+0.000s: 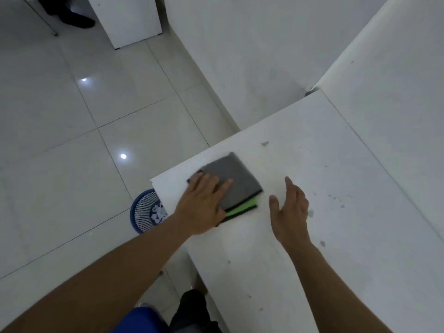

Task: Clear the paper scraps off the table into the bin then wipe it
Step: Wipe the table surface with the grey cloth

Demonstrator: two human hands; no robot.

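A folded grey cloth (236, 179) with a green layer showing at its near edge lies near the left corner of the white table (312, 236). My left hand (204, 203) rests flat on the cloth's near left part, fingers straight. To the right of the cloth, my right hand (290, 212) is held open with fingers extended and grips nothing; whether it touches the table I cannot tell. A blue mesh bin (144, 211) with white paper scraps inside stands on the floor, partly hidden under the table's left corner.
Small dark marks and wet-looking spots dot the tabletop to the right of my hands. White walls meet the table at the back and right. A tiled floor spreads to the left, with a white cabinet (129, 18) and someone's dark shoe (77, 19) far off.
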